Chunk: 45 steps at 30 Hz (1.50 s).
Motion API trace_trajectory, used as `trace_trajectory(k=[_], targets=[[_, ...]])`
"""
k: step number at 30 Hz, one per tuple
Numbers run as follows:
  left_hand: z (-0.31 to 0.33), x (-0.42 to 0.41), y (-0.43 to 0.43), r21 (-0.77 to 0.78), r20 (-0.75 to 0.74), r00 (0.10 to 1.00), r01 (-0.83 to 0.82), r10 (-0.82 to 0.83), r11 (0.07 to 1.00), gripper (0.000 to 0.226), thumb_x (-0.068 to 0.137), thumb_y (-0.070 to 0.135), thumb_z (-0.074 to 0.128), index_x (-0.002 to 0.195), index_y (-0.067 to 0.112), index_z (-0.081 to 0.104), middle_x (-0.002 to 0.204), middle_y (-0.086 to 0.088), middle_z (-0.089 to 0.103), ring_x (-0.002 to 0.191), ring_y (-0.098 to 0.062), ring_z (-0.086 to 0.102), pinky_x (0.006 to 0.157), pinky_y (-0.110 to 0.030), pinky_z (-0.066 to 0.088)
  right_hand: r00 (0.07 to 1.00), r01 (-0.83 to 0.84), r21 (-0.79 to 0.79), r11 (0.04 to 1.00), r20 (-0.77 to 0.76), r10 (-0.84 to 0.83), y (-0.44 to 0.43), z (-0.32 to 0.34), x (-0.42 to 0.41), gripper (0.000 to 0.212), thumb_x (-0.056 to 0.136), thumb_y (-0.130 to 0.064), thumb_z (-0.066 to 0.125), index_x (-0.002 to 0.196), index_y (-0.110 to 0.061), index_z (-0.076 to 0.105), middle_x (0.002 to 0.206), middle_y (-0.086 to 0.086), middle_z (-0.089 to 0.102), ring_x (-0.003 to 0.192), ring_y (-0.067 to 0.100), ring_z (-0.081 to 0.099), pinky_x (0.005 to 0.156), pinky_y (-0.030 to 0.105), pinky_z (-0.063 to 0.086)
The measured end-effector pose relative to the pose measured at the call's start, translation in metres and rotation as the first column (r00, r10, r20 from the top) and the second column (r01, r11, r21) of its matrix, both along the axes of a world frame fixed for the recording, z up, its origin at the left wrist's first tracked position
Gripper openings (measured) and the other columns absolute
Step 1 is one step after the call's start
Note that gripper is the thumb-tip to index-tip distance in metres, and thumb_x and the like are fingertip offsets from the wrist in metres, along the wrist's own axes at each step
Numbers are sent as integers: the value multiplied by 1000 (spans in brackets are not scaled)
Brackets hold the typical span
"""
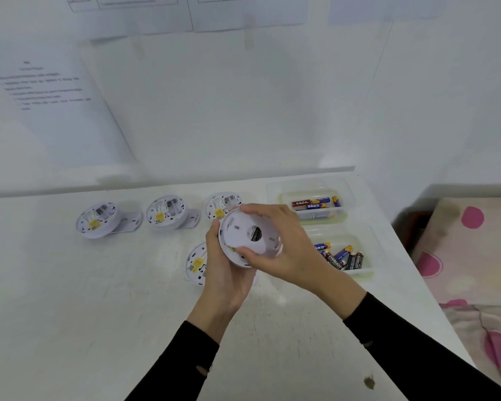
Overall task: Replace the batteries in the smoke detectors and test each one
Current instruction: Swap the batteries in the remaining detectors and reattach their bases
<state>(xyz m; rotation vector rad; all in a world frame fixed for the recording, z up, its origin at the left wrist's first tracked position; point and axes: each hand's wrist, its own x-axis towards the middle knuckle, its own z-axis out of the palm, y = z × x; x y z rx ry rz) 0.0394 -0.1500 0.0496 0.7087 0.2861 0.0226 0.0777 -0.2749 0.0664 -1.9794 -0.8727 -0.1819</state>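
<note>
I hold one white round smoke detector [248, 237] above the table with both hands. My left hand [227, 273] cups it from below and the left. My right hand [281, 250] grips its back plate from the right, thumb and fingers curled over the rim. Three more detectors lie backs up along the far edge: one [97, 219] at far left, one [165, 212] in the middle, and one [224, 202] partly hidden behind the held one. Another detector [196, 263] lies under my left hand.
Two clear plastic trays stand at the right: the far tray [310, 188] and the near tray [365, 250], both holding several batteries. The table's right edge borders a pink spotted bedcover [472, 256]. Printed sheets hang on the wall behind.
</note>
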Motion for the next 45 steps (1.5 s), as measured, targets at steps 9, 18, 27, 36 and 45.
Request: trace_trajectory(k=[9, 18, 27, 36, 45], targets=[[1, 1, 4, -48, 54, 996, 80, -77, 996, 64, 90, 52, 57, 138, 9, 53, 128, -20, 63, 116, -34, 63, 87, -47, 57, 1000, 11, -89, 996, -2, -12, -5, -4, 14, 60, 76, -49, 75, 131, -39, 51, 136, -21, 47, 135, 2, 29, 112, 34, 23], [-14, 12, 9, 14, 7, 1000, -14, 14, 1000, 67, 89, 30, 62, 148, 6, 39, 140, -24, 55, 129, -36, 55, 101, -48, 51, 689, 165, 166, 972, -725, 7, -20, -4, 30, 39, 92, -36, 61, 129, -23, 59, 122, -7, 66, 112, 7, 62, 101, 32, 49], [-21, 11, 11, 118, 71, 997, 5, -14, 993, 65, 91, 20, 63, 150, 12, 37, 146, -17, 51, 135, -33, 49, 112, -50, 40, 388, 361, 332, 871, -903, 184, -19, -3, 32, 17, 92, -15, 63, 104, -6, 70, 97, 7, 73, 87, 21, 67, 77, 30, 58], [-24, 8, -2, 128, 33, 986, -165, 162, 978, 42, 103, 9, 43, 145, 6, 44, 144, -12, 55, 132, -27, 54, 104, -46, 47, 233, 621, 359, 697, -933, 274, 4, -6, 26, 4, 90, -12, 64, 89, -11, 68, 78, 0, 69, 82, 20, 61, 76, 38, 51], [-30, 18, 3, 72, -22, 970, -240, 242, 968, 41, 104, 13, 43, 144, 5, 46, 140, -17, 57, 131, -32, 54, 113, -55, 37, 253, 627, 420, 656, -906, 338, 14, -5, 21, 33, 88, 1, 60, 119, -9, 61, 104, 7, 67, 91, 23, 60, 78, 39, 53]])
